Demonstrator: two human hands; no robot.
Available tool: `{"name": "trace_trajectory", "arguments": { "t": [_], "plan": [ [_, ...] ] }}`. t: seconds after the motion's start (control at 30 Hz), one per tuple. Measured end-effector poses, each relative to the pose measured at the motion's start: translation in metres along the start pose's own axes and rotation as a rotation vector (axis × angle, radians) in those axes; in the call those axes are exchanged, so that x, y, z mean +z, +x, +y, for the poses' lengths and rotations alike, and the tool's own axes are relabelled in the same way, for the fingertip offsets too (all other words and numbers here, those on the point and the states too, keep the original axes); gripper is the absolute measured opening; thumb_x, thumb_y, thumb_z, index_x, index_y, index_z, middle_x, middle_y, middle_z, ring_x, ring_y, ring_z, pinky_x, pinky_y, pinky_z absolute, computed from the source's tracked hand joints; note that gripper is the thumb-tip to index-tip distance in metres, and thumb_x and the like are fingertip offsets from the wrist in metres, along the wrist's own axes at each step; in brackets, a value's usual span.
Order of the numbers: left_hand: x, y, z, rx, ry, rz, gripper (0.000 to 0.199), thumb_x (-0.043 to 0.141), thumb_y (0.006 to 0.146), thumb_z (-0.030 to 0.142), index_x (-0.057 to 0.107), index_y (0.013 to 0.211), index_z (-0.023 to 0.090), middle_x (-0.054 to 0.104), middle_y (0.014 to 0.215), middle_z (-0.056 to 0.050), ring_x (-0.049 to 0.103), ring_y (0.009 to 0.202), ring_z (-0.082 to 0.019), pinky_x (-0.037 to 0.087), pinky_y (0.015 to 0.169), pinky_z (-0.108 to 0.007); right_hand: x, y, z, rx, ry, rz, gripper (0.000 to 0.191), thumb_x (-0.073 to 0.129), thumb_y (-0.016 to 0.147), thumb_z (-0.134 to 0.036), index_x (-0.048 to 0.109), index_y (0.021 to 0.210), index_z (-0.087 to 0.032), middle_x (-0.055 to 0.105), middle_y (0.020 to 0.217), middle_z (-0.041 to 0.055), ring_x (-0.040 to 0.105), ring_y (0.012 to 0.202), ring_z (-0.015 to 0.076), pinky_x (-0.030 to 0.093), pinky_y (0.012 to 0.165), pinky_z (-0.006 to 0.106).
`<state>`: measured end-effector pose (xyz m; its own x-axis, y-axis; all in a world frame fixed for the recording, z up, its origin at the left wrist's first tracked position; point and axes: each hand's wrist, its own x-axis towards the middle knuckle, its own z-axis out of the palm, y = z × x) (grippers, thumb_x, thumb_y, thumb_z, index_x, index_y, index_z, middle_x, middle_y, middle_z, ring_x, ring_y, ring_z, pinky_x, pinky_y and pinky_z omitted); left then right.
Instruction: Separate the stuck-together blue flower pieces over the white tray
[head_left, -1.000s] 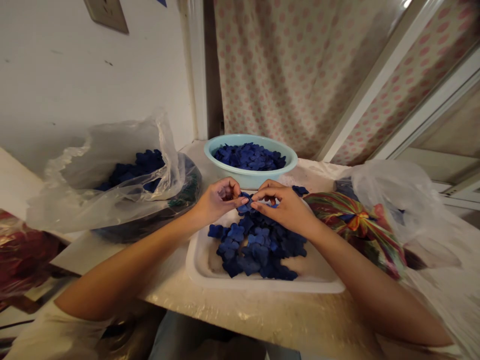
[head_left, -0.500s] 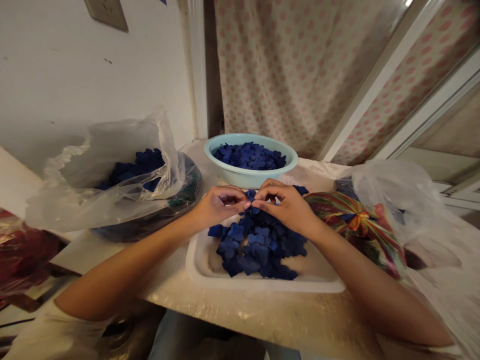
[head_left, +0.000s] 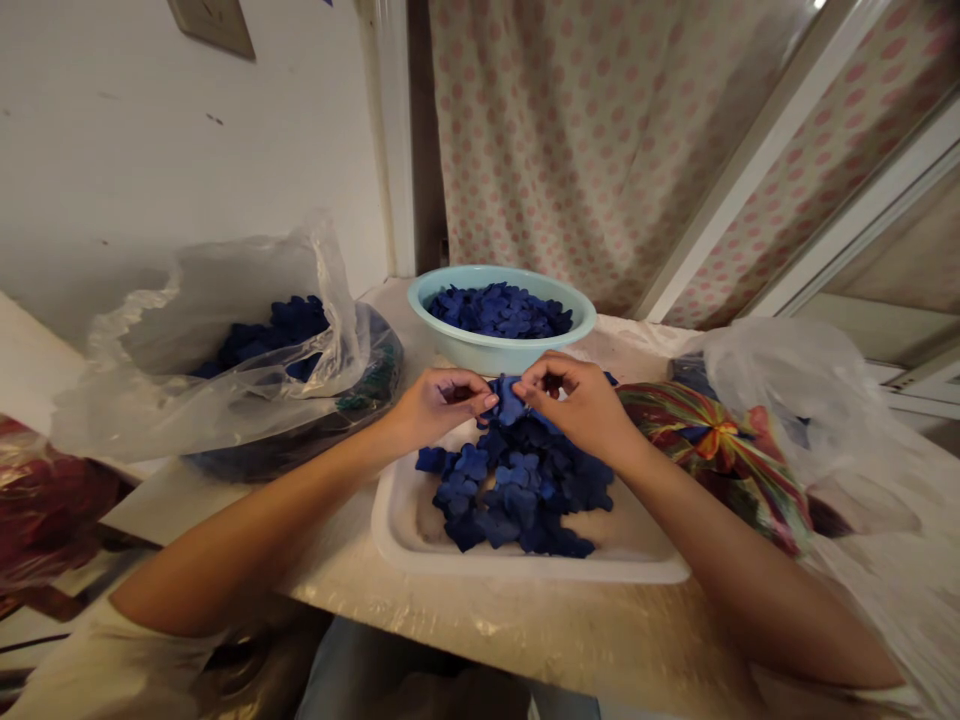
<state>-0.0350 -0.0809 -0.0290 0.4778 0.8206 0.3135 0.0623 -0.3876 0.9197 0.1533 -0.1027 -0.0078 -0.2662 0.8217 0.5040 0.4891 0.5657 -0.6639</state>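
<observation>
Between my two hands is a blue flower-shaped petal piece [head_left: 510,402], held above the far part of a white tray [head_left: 525,568]. My left hand [head_left: 448,402] pinches its left edge between thumb and fingertips. On the other side, my right hand [head_left: 568,400] pinches the right edge in the same way. Below them, a loose heap of blue petal pieces [head_left: 517,490] lies in the tray. Just beyond my hands stands a light-blue basin [head_left: 491,352] filled with more such blue pieces [head_left: 501,311].
An open clear plastic bag [head_left: 225,400] with blue pieces stands at the left. To the right lie a multicoloured striped bundle [head_left: 712,445] and a crumpled clear bag [head_left: 795,390]. A dotted curtain [head_left: 555,150] hangs behind the table. Red wrapped material [head_left: 45,500] sits at far left.
My hands have moved slightly apart, the right one rightward and a little up. The blue petal piece between them now shows wider and flatter.
</observation>
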Motion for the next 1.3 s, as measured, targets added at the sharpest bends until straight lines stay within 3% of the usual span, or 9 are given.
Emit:
{"name": "trace_trajectory", "arguments": {
  "t": [0.13,0.27,0.47,0.57,0.73,0.87,1.07,1.2,1.3],
  "plan": [
    [0.001,0.000,0.001,-0.007,-0.008,0.005,0.028,0.064,0.071,0.038,0.062,0.063,0.012,0.059,0.058,-0.002,0.051,0.056,-0.010,0.041,0.054,-0.022,-0.002,0.003,0.006,0.098,-0.059,0.228,0.013,0.055,0.072,-0.018,0.047,0.061,-0.018,0.046,0.058,-0.0025,0.042,0.055,0.0102,0.035,0.054,0.024],
    [0.001,0.000,0.000,-0.020,-0.019,-0.003,0.028,0.064,0.071,0.038,0.062,0.065,0.011,0.060,0.060,-0.003,0.052,0.057,-0.010,0.042,0.056,-0.022,-0.003,0.003,0.008,0.042,-0.212,0.296,0.007,0.056,0.068,-0.014,0.050,0.069,-0.018,0.050,0.069,0.0005,0.046,0.065,0.0136,0.038,0.060,0.027],
    [0.001,-0.001,0.001,-0.015,0.013,-0.007,0.026,0.065,0.071,0.037,0.063,0.065,0.011,0.056,0.056,0.000,0.050,0.053,-0.009,0.040,0.051,-0.020,0.000,-0.002,0.003,-0.158,-0.222,0.061,0.014,0.058,0.075,-0.020,0.061,0.089,-0.020,0.053,0.091,0.0055,0.049,0.093,0.0201,0.041,0.075,0.033],
    [0.000,-0.001,-0.001,0.009,0.024,0.017,0.027,0.062,0.074,0.036,0.065,0.065,0.011,0.059,0.058,-0.001,0.052,0.055,-0.010,0.041,0.053,-0.021,0.000,-0.002,0.002,-0.178,-0.197,0.001,0.007,0.059,0.075,-0.018,0.061,0.081,-0.020,0.051,0.089,0.0047,0.049,0.089,0.0188,0.041,0.074,0.032],
    [-0.003,0.002,-0.006,-0.049,-0.056,0.214,0.023,0.066,0.070,0.035,0.067,0.072,0.012,0.065,0.065,-0.002,0.058,0.058,-0.012,0.047,0.059,-0.023,0.000,-0.002,-0.001,-0.171,-0.183,-0.067,0.012,0.053,0.067,-0.009,0.055,0.072,-0.019,0.049,0.080,0.0028,0.048,0.081,0.0176,0.040,0.071,0.030],
    [-0.003,0.004,-0.011,-0.040,-0.104,0.252,0.022,0.070,0.066,0.032,0.068,0.074,0.012,0.067,0.071,-0.003,0.058,0.060,-0.011,0.048,0.061,-0.023,0.000,-0.001,-0.002,-0.131,-0.243,-0.137,0.014,0.048,0.062,-0.004,0.050,0.065,-0.018,0.047,0.071,0.0012,0.047,0.073,0.0162,0.039,0.069,0.030],
    [-0.003,0.006,-0.012,-0.073,-0.153,0.362,0.024,0.074,0.061,0.030,0.069,0.074,0.011,0.068,0.072,-0.004,0.059,0.060,-0.011,0.050,0.061,-0.024,-0.001,-0.004,-0.001,-0.209,-0.275,-0.213,0.013,0.046,0.063,-0.006,0.046,0.063,-0.019,0.047,0.073,0.0014,0.046,0.075,0.0166,0.039,0.069,0.029],
    [-0.004,0.008,-0.012,-0.097,-0.209,0.368,0.026,0.075,0.060,0.031,0.069,0.075,0.010,0.069,0.074,-0.004,0.059,0.058,-0.010,0.052,0.060,-0.025,0.000,-0.005,0.000,-0.213,-0.369,-0.238,0.009,0.050,0.065,-0.009,0.051,0.065,-0.018,0.050,0.075,0.0032,0.048,0.080,0.0191,0.041,0.072,0.032],
    [-0.005,0.007,-0.012,-0.094,-0.212,0.337,0.025,0.074,0.061,0.030,0.069,0.076,0.010,0.069,0.076,-0.005,0.060,0.057,-0.010,0.052,0.060,-0.024,0.000,-0.005,0.001,-0.217,-0.415,-0.204,0.008,0.054,0.073,-0.015,0.059,0.078,-0.018,0.055,0.083,0.0063,0.051,0.087,0.0222,0.043,0.079,0.037]
  ]
}}
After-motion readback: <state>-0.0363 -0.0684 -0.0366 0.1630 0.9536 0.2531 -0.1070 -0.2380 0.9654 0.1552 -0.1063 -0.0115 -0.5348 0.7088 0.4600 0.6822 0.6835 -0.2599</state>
